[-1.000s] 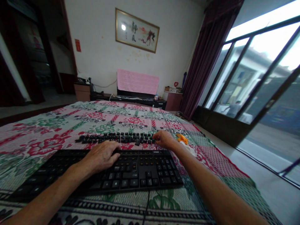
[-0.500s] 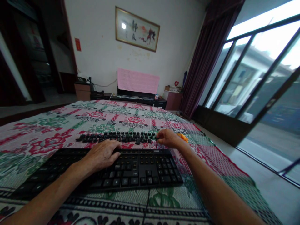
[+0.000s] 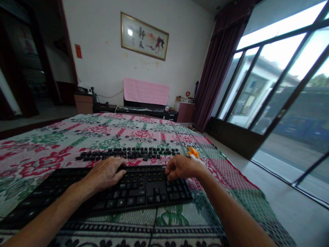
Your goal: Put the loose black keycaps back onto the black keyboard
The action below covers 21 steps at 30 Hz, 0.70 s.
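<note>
A black keyboard (image 3: 154, 187) lies on the flowered cloth, with keys in its lower rows and bare switch spots in the upper part. My left hand (image 3: 106, 171) rests on its top-middle area, fingers stretched toward the far edge and thumb apart. Over the number pad at the right end is my right hand (image 3: 181, 167), fingertips pinched together and low over the keys. Whatever is in the pinch is hidden. Beyond the keyboard, loose black keycaps (image 3: 133, 153) lie in rows on the cloth.
An orange and white item (image 3: 192, 152) lies just beyond my right hand. The patterned cloth (image 3: 144, 133) covers the wide surface. Farther off stand a low cabinet with a pink towel (image 3: 146, 91) above it and a glass door (image 3: 257, 85) at the right.
My right hand has come back from the right end of the loose keycaps to the keyboard's number pad. My left hand stays on the keyboard. The view has shifted slightly.
</note>
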Tool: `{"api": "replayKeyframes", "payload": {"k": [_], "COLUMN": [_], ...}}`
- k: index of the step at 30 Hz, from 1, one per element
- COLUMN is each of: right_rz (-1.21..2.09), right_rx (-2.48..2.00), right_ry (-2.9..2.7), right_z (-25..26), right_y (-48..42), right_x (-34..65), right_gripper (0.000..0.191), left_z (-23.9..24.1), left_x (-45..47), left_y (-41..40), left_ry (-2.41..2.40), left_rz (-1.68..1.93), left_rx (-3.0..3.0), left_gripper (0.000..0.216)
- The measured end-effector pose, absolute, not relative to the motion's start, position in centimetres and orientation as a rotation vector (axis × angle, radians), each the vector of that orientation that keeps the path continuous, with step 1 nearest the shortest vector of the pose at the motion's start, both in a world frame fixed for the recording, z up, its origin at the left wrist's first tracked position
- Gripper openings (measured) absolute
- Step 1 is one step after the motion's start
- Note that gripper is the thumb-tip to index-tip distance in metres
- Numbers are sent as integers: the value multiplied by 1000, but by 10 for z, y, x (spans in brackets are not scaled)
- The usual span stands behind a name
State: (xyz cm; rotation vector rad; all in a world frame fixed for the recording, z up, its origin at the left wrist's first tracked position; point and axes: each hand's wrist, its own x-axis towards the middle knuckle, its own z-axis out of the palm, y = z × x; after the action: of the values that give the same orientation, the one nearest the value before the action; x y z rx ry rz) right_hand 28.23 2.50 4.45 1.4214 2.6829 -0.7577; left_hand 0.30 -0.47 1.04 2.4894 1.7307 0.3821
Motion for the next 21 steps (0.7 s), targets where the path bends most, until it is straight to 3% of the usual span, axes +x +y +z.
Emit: {"api": "replayKeyframes", "payload": {"k": [11, 21], "right_rz": [-945, -690], "right_rx": [1358, 1482], "right_ry": [2635, 2568], "right_z": [37, 53], "right_y": [37, 25], "right_x": [286, 272], "right_gripper": [29, 22], "left_z": [4, 4], "left_x": [-2, -3], "left_y": [2, 5], "left_ry": [1706, 1693], "left_rz": [341, 311], "left_rx": [2534, 2518], "left_gripper": [28, 32]}}
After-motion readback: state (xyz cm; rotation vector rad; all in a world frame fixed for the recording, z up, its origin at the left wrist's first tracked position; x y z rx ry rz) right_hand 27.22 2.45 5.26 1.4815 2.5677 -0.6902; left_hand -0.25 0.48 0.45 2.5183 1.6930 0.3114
